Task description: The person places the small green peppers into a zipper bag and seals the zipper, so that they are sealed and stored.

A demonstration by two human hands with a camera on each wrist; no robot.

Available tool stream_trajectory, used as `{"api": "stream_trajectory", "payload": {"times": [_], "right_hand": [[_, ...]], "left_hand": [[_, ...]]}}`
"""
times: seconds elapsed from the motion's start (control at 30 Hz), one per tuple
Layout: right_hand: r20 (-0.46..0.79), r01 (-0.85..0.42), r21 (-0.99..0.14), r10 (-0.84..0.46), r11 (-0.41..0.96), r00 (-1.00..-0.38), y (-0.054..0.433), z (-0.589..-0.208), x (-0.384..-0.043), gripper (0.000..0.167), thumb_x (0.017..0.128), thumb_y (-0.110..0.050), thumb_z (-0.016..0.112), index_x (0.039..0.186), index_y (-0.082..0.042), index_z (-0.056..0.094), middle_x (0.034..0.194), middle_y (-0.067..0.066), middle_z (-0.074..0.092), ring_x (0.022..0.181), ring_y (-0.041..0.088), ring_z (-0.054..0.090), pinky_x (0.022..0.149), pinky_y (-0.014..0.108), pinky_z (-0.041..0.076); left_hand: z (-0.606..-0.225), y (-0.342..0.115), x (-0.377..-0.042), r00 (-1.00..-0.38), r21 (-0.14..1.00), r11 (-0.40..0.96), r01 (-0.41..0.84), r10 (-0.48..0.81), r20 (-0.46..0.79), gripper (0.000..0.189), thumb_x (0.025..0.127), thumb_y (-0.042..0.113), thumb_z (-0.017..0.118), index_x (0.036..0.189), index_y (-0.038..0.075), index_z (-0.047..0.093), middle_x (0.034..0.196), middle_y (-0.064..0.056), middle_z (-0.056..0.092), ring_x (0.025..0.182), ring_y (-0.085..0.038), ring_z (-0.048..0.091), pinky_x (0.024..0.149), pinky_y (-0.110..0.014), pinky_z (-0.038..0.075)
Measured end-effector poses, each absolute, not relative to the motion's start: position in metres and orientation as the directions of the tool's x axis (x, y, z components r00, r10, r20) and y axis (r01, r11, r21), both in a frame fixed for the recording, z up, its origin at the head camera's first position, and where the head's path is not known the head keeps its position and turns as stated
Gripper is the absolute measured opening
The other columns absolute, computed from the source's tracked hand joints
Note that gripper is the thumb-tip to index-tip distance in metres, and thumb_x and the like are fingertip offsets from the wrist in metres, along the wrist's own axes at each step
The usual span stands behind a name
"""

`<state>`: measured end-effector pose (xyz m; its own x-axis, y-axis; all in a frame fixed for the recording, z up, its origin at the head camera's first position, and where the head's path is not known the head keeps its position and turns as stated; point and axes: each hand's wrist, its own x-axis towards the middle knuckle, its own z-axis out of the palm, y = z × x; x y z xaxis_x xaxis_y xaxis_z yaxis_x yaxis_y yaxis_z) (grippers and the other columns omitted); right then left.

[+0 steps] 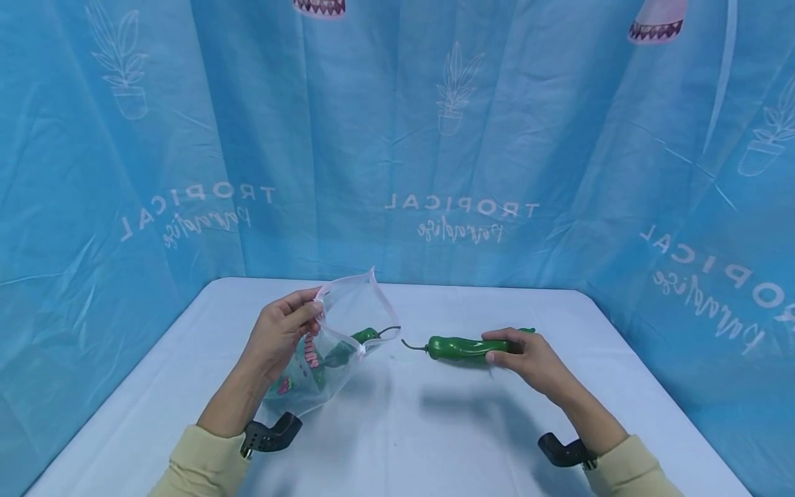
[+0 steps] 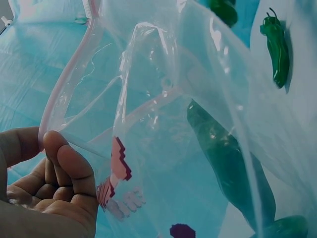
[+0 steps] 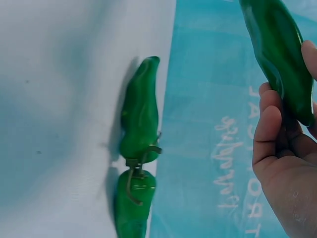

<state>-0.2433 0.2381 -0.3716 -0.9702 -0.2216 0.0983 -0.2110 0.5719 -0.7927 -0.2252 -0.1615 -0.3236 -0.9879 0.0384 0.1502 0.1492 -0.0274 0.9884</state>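
White and crossed by soft shadows, the surface point(image 1: 366, 455) runs away from a person whose tan sleeves point(image 1: 205, 459) enter at the bottom, a black camera point(image 1: 273, 433) on each wrist.

Just ahead, the left hand point(image 1: 279, 335) pinches the rim of a clear plastic bag point(image 1: 310, 393) between thumb and finger, its other fingers curled in. Raised by that one corner, the bag gapes toward the right, which is probably the reason for the high hold (pink strips along the rim suggest a zip closure). Inside, a bagged pepper point(image 2: 230, 163) lies slanted, its stem reaching the mouth; below it sits another green shape point(image 2: 286, 228), perhaps a second pepper.

Across from the bag, the right hand point(image 1: 528, 362) is closed only to the thickness of a held pepper point(image 1: 456, 348), thumb on one side and fingers on the other. It grips near the tapered end, leaving most of the length free and the stem pointing at the bag. The pepper looks lifted off the surface.

Farther back, by the right wrist view, an upper pepper point(image 3: 140, 111) and a lower pepper point(image 3: 133, 203) lie with their stem ends together.

Behind everything hangs a blue curtain point(image 1: 410, 159), its lettering reversed, presumably because the printed side faces away.
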Motion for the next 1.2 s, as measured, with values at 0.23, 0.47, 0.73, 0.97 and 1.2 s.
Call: {"api": "stream_trajectory", "payload": {"times": [0.23,0.47,0.73,0.97,1.2], "right_hand": [[0.119,-0.238,-0.793,-0.241,0.561,-0.963,0.237,-0.363,-0.243,0.048,0.08,-0.04,0.071,0.12,-0.014,0.063,0.119,0.009,0.063,0.097,0.021,0.054,0.079,0.028,0.048],[0.122,-0.243,-0.801,-0.248,0.547,-0.961,0.236,-0.359,-0.244,0.05,0.081,-0.04,0.071,0.12,-0.012,0.063,0.117,0.01,0.063,0.095,0.021,0.054,0.078,0.028,0.047],[0.154,-0.267,-0.804,-0.248,0.532,-0.956,0.235,-0.352,-0.245,0.046,0.082,-0.039,0.07,0.12,-0.013,0.063,0.118,0.011,0.061,0.096,0.023,0.053,0.079,0.031,0.049],[0.179,-0.286,-0.809,-0.249,0.514,-0.952,0.228,-0.347,-0.247,0.045,0.082,-0.04,0.07,0.12,-0.015,0.063,0.117,0.009,0.062,0.095,0.023,0.053,0.078,0.031,0.05],[0.203,-0.31,-0.812,-0.259,0.495,-0.944,0.214,-0.342,-0.251,0.046,0.082,-0.04,0.07,0.12,-0.015,0.063,0.116,0.007,0.063,0.093,0.023,0.054,0.078,0.033,0.05]], "left_hand": [[-0.324,-0.162,-0.226,-0.985,0.986,-0.038,0.162,0.052,0.164,0.048,0.094,0.024,0.058,0.131,-0.005,0.047,0.079,0.009,0.059,0.069,-0.006,0.053,0.074,-0.018,0.047],[-0.325,-0.162,-0.226,-0.987,0.987,-0.04,0.153,0.049,0.155,0.048,0.093,0.024,0.059,0.131,-0.003,0.048,0.081,0.009,0.059,0.07,-0.006,0.053,0.077,-0.018,0.048],[-0.324,-0.162,-0.226,-0.986,0.986,-0.032,0.161,0.046,0.162,0.047,0.093,0.025,0.059,0.13,-0.002,0.05,0.081,0.009,0.059,0.07,-0.006,0.053,0.077,-0.018,0.047],[-0.324,-0.161,-0.227,-0.985,0.986,-0.037,0.163,0.051,0.165,0.049,0.093,0.024,0.059,0.131,-0.005,0.047,0.08,0.008,0.059,0.069,-0.006,0.054,0.079,-0.019,0.047],[-0.324,-0.161,-0.226,-0.986,0.987,-0.045,0.157,0.051,0.159,0.048,0.093,0.025,0.059,0.131,-0.003,0.049,0.079,0.008,0.059,0.069,-0.006,0.054,0.082,-0.019,0.047]]}}
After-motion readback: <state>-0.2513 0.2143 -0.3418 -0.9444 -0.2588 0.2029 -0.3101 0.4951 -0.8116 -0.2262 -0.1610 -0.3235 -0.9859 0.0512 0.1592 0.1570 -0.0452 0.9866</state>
